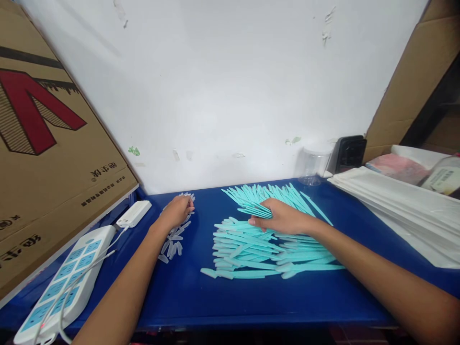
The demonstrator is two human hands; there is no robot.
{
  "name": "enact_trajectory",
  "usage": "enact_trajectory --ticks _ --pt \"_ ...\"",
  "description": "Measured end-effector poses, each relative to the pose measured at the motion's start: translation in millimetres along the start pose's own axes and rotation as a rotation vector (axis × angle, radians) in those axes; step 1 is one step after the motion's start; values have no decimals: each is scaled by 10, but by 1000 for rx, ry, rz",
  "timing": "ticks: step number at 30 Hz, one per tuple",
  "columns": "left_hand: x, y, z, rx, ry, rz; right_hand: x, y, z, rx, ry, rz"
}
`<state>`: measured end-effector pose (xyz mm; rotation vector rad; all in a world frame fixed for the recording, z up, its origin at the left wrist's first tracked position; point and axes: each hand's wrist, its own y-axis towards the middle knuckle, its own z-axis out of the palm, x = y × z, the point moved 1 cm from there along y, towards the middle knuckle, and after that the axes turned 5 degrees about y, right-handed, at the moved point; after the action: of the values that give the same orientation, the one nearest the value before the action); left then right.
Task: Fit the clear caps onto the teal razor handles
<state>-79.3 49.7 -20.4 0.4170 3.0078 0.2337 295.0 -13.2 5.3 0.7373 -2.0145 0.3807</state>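
My right hand (285, 218) is closed around a bunch of turquoise eyebrow razors (254, 209), their thin ends pointing left. Beneath and in front of it lie heaps of capped turquoise razors (242, 247), with pale covers on their left ends. Behind the hand, more turquoise razors (287, 194) lie in a slanting row along the back. On the left, my left hand (177, 211) is over a scatter of small clear plastic caps (173, 247), fingers pinched together. Whatever is between those fingertips is hidden.
All this lies on a blue tabletop (215, 302) against a white wall. At left are a power strip (77, 273) with cables, a white adapter (134, 213) and a cardboard box (53, 158). A clear jar (312, 165) and stacked white sheets (398, 206) stand to the right.
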Motion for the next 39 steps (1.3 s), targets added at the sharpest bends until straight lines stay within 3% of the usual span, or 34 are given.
enact_trajectory --ticks 6,9,13,21,28,39 --pt "-144 -4 -9 -21 -88 39 -57 23 8 -122 -153 -18" --pt "-294 -18 -65 -102 -229 35 -53 3 -20 -178 -130 52" --pt "-501 -38 -117 -176 -478 14 -4 -28 -37 -166 21 137" --pt "-776 -80 -35 -77 -1107 -34 56 -8 -23 -84 45 36" --pt "-939 -136 -89 -71 -1163 -25 50 1 -10 -51 82 44" --pt "-971 -154 -85 -80 -1169 -31 20 1 -8 -6 42 62"
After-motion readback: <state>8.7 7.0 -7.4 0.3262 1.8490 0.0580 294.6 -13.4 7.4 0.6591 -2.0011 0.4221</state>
